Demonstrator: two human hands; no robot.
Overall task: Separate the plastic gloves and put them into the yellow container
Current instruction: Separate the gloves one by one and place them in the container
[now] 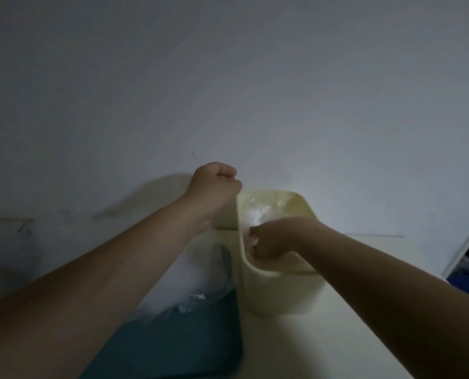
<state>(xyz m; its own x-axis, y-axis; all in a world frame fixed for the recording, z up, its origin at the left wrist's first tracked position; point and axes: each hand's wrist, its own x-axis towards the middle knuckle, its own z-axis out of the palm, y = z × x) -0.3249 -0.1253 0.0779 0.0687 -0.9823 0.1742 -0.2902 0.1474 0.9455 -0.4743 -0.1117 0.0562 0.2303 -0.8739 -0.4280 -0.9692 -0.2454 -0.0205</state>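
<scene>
Left hand (214, 187) is raised in a fist just beside the far left corner of the yellow container (277, 294). Fingers are curled tight; too dim to tell if they pinch clear film. Right hand (271, 239) is down inside the container mouth, fingers curled round something pale, probably a glove (251, 237). The container stands upright on the table (350, 337), its long axis running away from the person. The heap of gloves (192, 283) lies on the teal tray (200, 343), left of the container and under the left forearm. So the supply is on the left hand's side and nearer to it, while the drop point is under the right hand. Next pick likely goes left and down, then right over the rim.
</scene>
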